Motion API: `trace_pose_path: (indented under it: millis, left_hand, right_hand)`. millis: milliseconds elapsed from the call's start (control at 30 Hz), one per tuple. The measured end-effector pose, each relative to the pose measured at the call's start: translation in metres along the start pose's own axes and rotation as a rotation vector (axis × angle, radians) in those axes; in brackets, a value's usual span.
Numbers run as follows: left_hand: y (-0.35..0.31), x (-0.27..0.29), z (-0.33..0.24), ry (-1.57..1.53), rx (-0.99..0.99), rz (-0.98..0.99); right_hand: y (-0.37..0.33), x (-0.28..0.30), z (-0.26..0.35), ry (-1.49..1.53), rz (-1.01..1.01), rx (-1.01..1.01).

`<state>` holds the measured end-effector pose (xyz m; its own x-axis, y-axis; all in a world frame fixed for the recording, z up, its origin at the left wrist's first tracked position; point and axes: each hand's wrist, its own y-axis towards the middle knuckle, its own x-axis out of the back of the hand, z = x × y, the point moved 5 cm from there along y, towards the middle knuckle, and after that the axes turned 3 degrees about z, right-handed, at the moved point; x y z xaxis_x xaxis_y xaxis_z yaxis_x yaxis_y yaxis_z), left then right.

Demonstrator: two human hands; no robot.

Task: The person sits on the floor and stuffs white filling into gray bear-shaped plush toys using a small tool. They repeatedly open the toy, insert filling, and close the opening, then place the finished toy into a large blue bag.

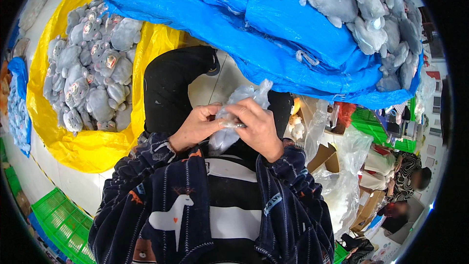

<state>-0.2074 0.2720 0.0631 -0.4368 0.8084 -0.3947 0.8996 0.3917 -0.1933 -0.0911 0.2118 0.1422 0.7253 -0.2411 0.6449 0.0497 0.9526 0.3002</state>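
Observation:
A limp grey plush toy [223, 142] hangs between my hands over my lap, its upper part sticking up beyond my fingers. My left hand [198, 126] pinches it from the left, thumb and fingertips together. From the right, my right hand [259, 129] curls around it, fingers bent over the plush. A small dark, shiny thing [239, 125] shows under the right fingers; its kind cannot be made out. The fingertips of both hands nearly meet, and they cover the middle of the toy.
At left, a yellow sack [44, 132] holds many grey plush toys [97, 68]. A large blue sheet [205, 10] ahead bears more grey plush pieces [337, 0]. Green crates [63, 225], clear plastic bags [349, 166] and cardboard [325, 158] lie around. Other people [413, 176] are at far right.

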Motion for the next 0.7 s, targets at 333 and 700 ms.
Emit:
trace_pose_path:
  millis: [333,700]
  left_hand:
    - [-0.005,0.014,0.007,-0.338,0.168,-0.147]
    - [-0.007,0.012,0.000,-0.054,0.030,-0.097]
  right_hand:
    - [-0.018,0.012,-0.036,1.060,-0.305,-0.601]
    - [0.004,0.006,-0.008,0.259,0.026,-0.304]
